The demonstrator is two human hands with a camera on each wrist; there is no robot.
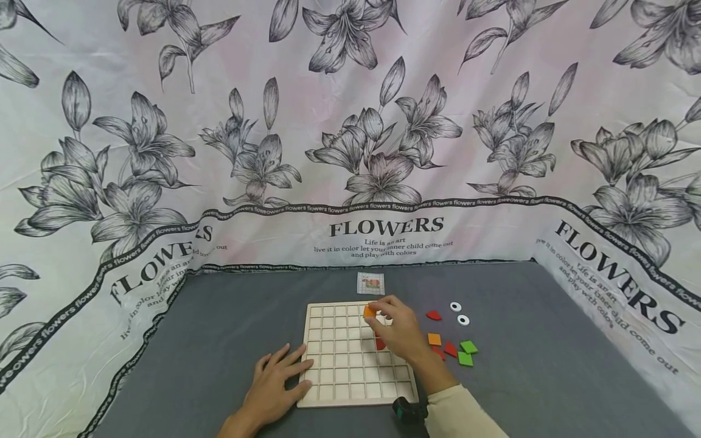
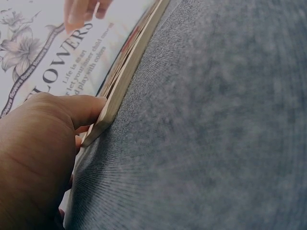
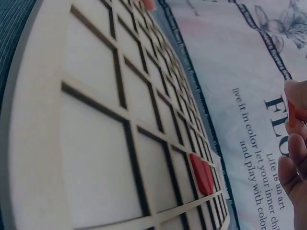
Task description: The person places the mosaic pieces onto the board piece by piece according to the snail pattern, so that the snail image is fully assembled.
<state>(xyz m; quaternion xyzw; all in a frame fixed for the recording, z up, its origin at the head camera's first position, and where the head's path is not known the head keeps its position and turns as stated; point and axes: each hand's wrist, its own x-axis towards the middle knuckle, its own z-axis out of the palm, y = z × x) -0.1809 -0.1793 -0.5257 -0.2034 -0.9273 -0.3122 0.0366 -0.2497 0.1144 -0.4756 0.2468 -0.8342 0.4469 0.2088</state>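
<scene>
A pale wooden grid board (image 1: 342, 392) lies on the grey cloth. My right hand (image 1: 404, 331) pinches an orange square tile (image 1: 369, 311) between thumb and fingers above the board's far side; in the right wrist view the tile (image 3: 290, 111) is seen edge-on. Beneath that hand, red pieces (image 1: 380, 344) sit in the grid, partly hidden by it. The left hand (image 1: 272, 386) rests on the board's left edge with fingers spread. Up close in the left wrist view, its thumb (image 2: 86, 109) touches the board's rim (image 2: 125, 79).
Right of the board lie another orange square (image 1: 434, 339), several red pieces (image 1: 450, 349), green squares (image 1: 465, 359) and two white discs with dark centres (image 1: 456, 307). A small picture card (image 1: 370, 283) lies behind the board. Flower-printed fabric (image 1: 383, 237) rises behind and beside the table.
</scene>
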